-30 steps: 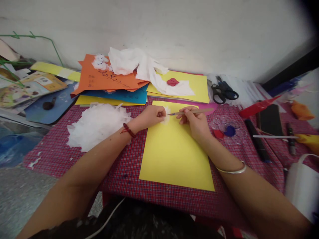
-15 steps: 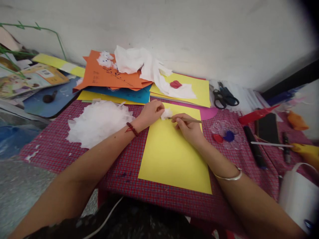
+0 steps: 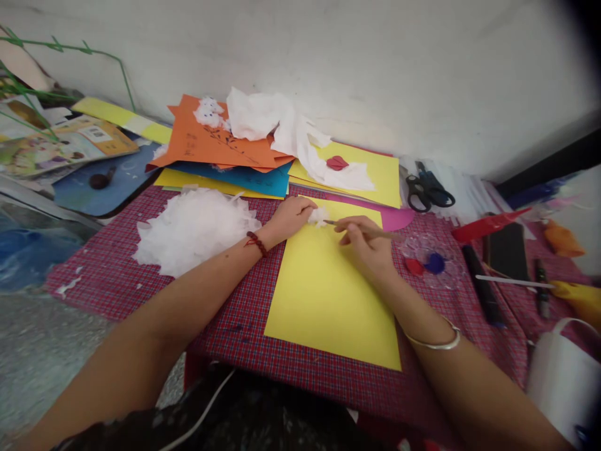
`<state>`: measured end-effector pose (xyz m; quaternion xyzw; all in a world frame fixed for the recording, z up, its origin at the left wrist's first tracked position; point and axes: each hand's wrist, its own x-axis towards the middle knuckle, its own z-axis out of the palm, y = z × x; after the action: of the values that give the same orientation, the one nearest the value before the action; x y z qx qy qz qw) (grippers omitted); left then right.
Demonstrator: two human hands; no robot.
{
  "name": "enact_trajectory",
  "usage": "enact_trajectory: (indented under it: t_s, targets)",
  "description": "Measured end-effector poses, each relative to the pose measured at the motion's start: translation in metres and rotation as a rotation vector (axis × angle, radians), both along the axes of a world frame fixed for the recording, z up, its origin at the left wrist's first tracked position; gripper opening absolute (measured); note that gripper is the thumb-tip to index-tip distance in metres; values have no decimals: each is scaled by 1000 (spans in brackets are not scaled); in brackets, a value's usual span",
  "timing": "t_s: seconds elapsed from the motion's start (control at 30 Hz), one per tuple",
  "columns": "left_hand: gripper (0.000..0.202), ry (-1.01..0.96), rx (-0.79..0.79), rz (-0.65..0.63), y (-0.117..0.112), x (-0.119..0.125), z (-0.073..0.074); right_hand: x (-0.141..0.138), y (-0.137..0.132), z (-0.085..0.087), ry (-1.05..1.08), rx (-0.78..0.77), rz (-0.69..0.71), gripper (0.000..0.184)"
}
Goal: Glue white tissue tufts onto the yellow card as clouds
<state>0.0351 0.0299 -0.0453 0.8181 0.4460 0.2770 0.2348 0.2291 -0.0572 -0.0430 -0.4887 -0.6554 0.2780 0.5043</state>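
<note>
Tuft (image 3: 320, 217) sits near the far left corner of the sheet (image 3: 333, 300); I judge the work early, the sheet's other visible surface being unmarked and a white heap (image 3: 192, 232) lying left of the sheet. I find the right hand (image 3: 369, 249) over the sheet, grasping a brush (image 3: 384, 234) aimed at the tuft; fingers of the left hand (image 3: 292, 219) curl at the sheet's left edge, their grip, if any, undeterminable.
</note>
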Motion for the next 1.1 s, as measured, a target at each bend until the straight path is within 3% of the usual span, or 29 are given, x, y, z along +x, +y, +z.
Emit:
enact_trajectory:
  t_s: [0.07,0.17,0.4,0.47,0.63,0.77,0.87,1.1]
  targets:
    - [27,-22,-21,10,-1,1,0,4,2,-1,243,-110,-72,23]
    - [26,-99,-85,51,-4,-1,5,10,8,-5,395,-239,-106,28]
    - [19,-114,-91,69,-15,-30,41,8,9,-4,404,-264,-44,34]
    - [18,-104,-107,90,-16,-39,45,5,8,-2,384,-277,-9,37]
    - [16,-90,-117,82,-23,-42,32,-2,5,2,304,-243,-1,34]
    - [14,30,171,23,-38,-31,23,-5,2,-1,166,-163,54,27]
    - [15,137,276,-51,-46,-26,20,-4,2,-7,22,-127,88,23]
    - [18,232,216,-58,-47,-28,10,-2,-1,-7,-241,49,115,23]
